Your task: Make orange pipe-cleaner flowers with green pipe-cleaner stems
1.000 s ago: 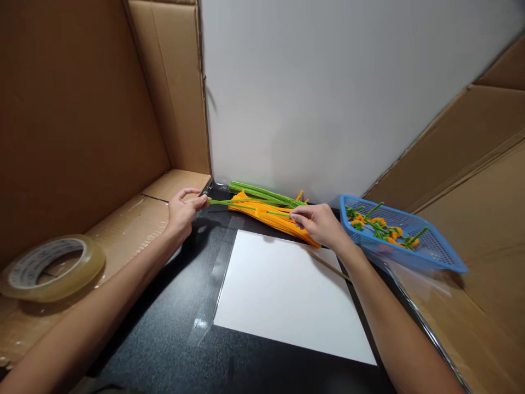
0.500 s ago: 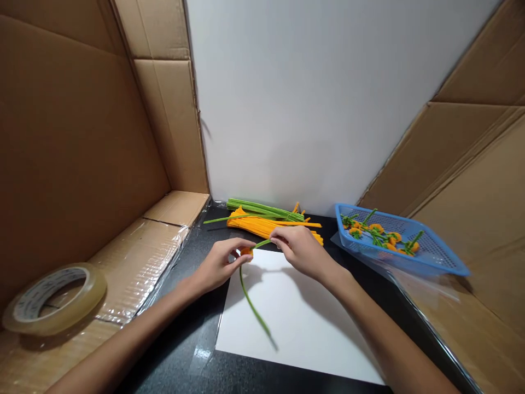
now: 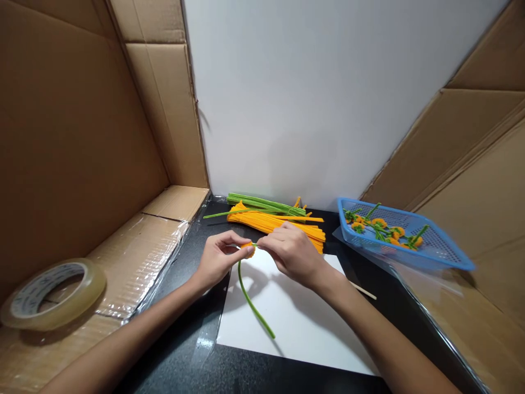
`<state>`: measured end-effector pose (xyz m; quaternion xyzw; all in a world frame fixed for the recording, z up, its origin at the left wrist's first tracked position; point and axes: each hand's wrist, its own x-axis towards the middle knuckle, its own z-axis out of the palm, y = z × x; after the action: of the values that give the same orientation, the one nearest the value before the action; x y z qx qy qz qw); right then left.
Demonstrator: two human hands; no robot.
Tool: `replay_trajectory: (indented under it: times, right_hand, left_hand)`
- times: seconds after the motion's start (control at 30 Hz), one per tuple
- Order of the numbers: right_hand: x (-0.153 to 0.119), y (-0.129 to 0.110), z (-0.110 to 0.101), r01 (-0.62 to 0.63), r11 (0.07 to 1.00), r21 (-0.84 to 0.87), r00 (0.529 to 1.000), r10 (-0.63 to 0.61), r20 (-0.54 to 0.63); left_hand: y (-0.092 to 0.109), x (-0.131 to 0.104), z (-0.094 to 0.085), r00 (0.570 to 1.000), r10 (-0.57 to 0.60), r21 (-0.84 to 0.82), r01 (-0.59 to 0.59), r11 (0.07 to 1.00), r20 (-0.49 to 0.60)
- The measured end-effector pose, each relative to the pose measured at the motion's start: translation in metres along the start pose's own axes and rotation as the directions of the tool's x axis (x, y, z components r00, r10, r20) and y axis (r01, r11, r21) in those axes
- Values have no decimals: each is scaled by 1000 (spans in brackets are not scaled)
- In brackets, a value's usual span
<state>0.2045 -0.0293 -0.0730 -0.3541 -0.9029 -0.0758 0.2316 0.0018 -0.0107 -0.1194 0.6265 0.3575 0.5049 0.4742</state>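
Between thumb and fingers, my left hand [image 3: 223, 257] pinches a small orange pipe-cleaner piece [image 3: 248, 250] shaped like the little pumpkins in the basket. My right hand [image 3: 293, 251] is closed on the short end of a green pipe cleaner [image 3: 255, 309], right beside the orange piece. The green pipe cleaner's long end curves down over a white sheet of paper [image 3: 303, 323]. Behind my hands lie a bundle of orange pipe cleaners [image 3: 270, 221] and a bundle of green pipe cleaners [image 3: 262, 202].
A blue basket [image 3: 447, 260] at the right holds several orange pieces with green stems. A thin pale stick [image 3: 365, 290] shows beside my right forearm. On cardboard at the left rests a roll of clear tape [image 3: 92, 290]. Cardboard walls [image 3: 74, 109] flank the black tabletop [image 3: 172, 339].
My right hand has come closer to the orange piece, and less green shows between my hands. The pale stick now shows past my forearm. The view has shifted slightly.
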Motion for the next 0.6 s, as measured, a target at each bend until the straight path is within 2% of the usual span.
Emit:
replay_trajectory:
  times: [0.07, 0.13, 0.23, 0.3, 0.37, 0.43, 0.47, 0.53, 0.6]
  right_hand:
    - [0, -3, -5, 24, 998, -54, 1000, -23, 7]
    - [1, -7, -8, 37, 994, -98, 999, -35, 27]
    - [1, -15, -7, 37, 990, -134, 998, -28, 63]
    - [2, -19, -5, 12, 990, -140, 996, 0, 85]
    - [2, -22, -3, -14, 991, -136, 995, 28, 97]
    - [2, -24, -2, -34, 991, -131, 995, 46, 90]
    - [2, -24, -2, -42, 990, -132, 995, 53, 81]
    - [2, -24, -3, -56, 989, -139, 997, 64, 52]
    - [1, -23, -6, -34, 989, -145, 999, 37, 17]
  left_hand:
    - [1, 0, -1, 999, 48, 31, -48, 998, -7]
    - [2, 0, -3, 983, 184, 171, -183, 968, 12]
    - [1, -1, -6, 908, 411, 408, -407, 817, 82]
    - [-2, -2, -7, 864, 492, 507, -474, 720, 110]
    - [-4, -3, -8, 845, 520, 577, -488, 655, 124]
    - [-5, -3, -9, 859, 494, 588, -472, 657, 138]
    - [-4, -3, -9, 880, 452, 559, -452, 696, 149]
    - [-1, -2, -10, 936, 307, 410, -353, 841, 175]
    - [2, 0, -10, 970, 113, 145, -146, 979, 214]
